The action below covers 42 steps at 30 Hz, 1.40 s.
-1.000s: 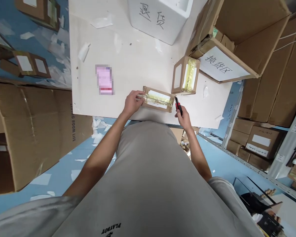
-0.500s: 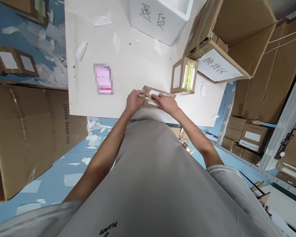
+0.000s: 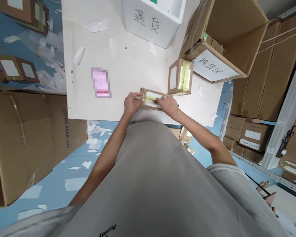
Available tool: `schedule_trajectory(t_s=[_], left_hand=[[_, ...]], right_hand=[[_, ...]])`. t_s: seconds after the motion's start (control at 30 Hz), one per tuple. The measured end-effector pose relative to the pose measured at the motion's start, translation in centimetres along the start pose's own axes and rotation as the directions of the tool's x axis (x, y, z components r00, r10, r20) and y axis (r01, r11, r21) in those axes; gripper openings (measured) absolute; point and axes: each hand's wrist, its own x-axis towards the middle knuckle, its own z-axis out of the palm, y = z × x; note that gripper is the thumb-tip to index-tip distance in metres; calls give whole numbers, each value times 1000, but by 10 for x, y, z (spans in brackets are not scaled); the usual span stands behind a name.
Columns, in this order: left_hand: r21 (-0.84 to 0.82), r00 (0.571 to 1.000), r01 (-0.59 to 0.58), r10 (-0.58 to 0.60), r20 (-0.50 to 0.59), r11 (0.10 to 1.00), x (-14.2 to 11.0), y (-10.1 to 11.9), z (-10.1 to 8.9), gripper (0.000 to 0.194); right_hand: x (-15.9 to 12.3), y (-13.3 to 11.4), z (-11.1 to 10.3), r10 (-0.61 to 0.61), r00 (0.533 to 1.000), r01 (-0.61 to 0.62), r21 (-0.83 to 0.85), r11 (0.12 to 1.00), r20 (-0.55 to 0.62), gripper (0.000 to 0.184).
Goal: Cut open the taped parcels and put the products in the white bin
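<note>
A small cardboard box [image 3: 151, 106] with white labels and a strip of yellowish clear tape [image 3: 149, 98] along its top lies at the table's near edge. My left hand [image 3: 132, 104] grips its left end, thumb and fingers closed at the taped edge. Over the right part of the box, my right hand [image 3: 169, 106] is closed around a slim utility knife [image 3: 156, 101]. Only a bit of red by the fingertips and a dark end behind the hand show of it; the palm hides the rest.
A second taped box [image 3: 173, 78] stands to the right, before a large open carton [image 3: 236, 46] with a handwritten sign. Behind is a white foam bin [image 3: 148, 24]. A blurred pink item [image 3: 101, 84] and paper scraps lie on the white table [image 3: 128, 62].
My right hand has shifted right along the box, uncovering more of the tape. My left hand stays at the left end. The view has moved slightly.
</note>
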Motion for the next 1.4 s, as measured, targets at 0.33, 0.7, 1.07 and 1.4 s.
schedule_trajectory(t_s=[0.33, 0.7, 1.07, 1.4], left_hand=[[43, 996, 39, -35, -86, 998, -9, 8, 10, 30], [110, 988, 109, -95, -118, 988, -12, 15, 10, 25], [227, 978, 156, -117, -174, 961, -24, 25, 19, 26], [76, 913, 247, -206, -351, 966, -23, 12, 3, 34]], right_hand=[[-40, 69, 36, 116, 993, -118, 32, 993, 37, 50], [-36, 108, 84, 36, 998, -24, 191, 981, -60, 48], [-37, 114, 96, -22, 997, 35, 195, 980, -69, 47], [0, 107, 178, 79, 912, 218, 640, 737, -402, 47]])
